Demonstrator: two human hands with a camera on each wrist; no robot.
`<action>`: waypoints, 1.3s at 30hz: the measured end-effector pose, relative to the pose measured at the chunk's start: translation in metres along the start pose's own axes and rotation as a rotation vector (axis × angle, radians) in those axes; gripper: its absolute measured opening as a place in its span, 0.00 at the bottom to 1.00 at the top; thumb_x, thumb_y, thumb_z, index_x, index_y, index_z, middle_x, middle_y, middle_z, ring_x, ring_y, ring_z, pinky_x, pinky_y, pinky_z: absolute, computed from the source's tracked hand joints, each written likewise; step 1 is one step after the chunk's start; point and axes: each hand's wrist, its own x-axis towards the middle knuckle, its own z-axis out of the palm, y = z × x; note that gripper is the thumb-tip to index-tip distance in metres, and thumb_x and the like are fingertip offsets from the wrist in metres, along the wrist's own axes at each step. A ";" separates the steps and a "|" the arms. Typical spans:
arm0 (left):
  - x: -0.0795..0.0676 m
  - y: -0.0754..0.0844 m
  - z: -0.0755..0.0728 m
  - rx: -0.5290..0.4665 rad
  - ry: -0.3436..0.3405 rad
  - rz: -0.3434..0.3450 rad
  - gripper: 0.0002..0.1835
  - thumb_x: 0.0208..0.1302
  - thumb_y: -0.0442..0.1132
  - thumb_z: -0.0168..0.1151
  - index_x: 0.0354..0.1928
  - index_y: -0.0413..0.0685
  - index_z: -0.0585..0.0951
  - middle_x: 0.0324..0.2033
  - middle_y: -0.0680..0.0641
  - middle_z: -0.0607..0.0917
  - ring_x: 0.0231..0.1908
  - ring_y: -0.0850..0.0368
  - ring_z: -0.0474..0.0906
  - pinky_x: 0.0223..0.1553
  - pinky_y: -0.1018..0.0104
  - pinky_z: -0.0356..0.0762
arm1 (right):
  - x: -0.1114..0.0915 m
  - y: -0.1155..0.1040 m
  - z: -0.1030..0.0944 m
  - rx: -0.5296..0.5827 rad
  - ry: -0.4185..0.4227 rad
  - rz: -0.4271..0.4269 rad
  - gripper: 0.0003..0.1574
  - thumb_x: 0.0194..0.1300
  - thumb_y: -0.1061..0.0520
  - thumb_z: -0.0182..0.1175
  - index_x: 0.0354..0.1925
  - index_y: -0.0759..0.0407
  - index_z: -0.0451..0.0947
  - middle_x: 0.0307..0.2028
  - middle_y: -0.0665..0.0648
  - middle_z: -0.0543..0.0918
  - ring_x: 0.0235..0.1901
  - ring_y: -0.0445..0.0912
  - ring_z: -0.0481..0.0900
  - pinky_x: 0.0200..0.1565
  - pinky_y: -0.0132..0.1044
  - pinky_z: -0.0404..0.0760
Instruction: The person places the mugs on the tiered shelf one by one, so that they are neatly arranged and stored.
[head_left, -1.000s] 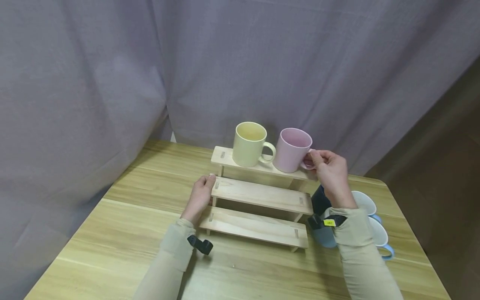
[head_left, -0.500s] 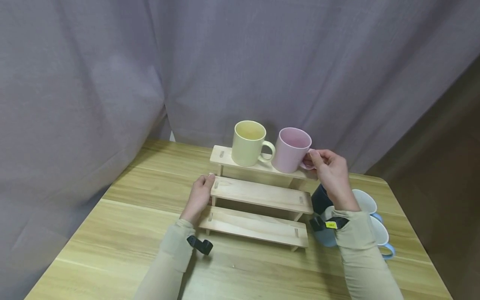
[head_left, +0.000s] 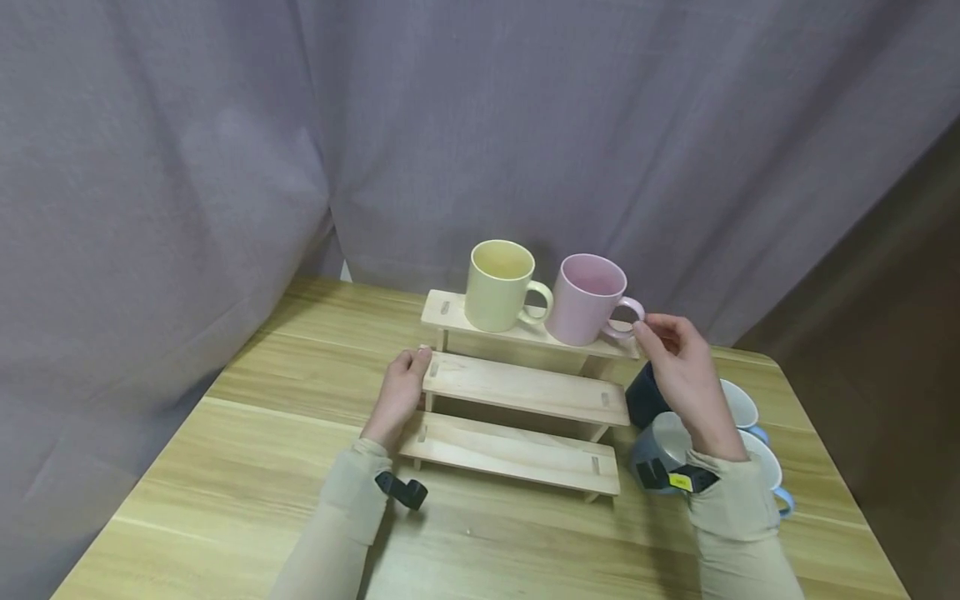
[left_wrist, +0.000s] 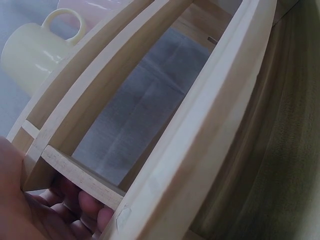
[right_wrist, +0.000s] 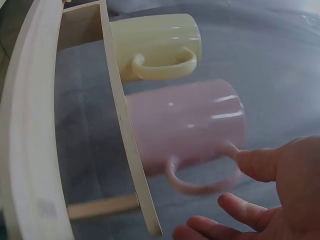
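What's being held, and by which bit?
The left grip holds the rack by its left end. The right grip, open by the pink mug, holds nothing.

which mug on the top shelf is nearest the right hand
The pink mug: its handle is beside the right hand, while the yellow mug stands farther left on the top shelf.

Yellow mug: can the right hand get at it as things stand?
Probably not straight across: the pink mug stands between the right hand and the yellow mug. Over the top, the way looks free.
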 end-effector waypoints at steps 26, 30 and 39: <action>0.001 0.000 0.000 -0.017 -0.006 -0.012 0.19 0.77 0.50 0.44 0.40 0.40 0.72 0.27 0.47 0.71 0.22 0.55 0.69 0.26 0.64 0.74 | -0.126 0.098 -0.046 -0.219 0.440 0.299 0.20 0.70 0.53 0.55 0.52 0.69 0.76 0.41 0.55 0.74 0.33 0.22 0.63 0.33 0.14 0.63; 0.000 0.000 0.001 -0.011 0.003 -0.014 0.19 0.77 0.51 0.44 0.40 0.41 0.73 0.28 0.47 0.71 0.23 0.54 0.69 0.27 0.61 0.75 | -0.136 0.113 -0.044 -0.242 0.466 0.314 0.20 0.70 0.55 0.55 0.50 0.70 0.76 0.45 0.62 0.71 0.36 0.25 0.62 0.32 0.10 0.63; 0.002 -0.001 0.001 -0.013 0.009 0.002 0.18 0.77 0.49 0.44 0.38 0.41 0.72 0.26 0.48 0.69 0.23 0.52 0.69 0.27 0.57 0.76 | -0.141 0.132 -0.032 -0.305 0.460 0.315 0.17 0.70 0.58 0.52 0.49 0.71 0.75 0.45 0.66 0.70 0.45 0.53 0.65 0.35 0.24 0.61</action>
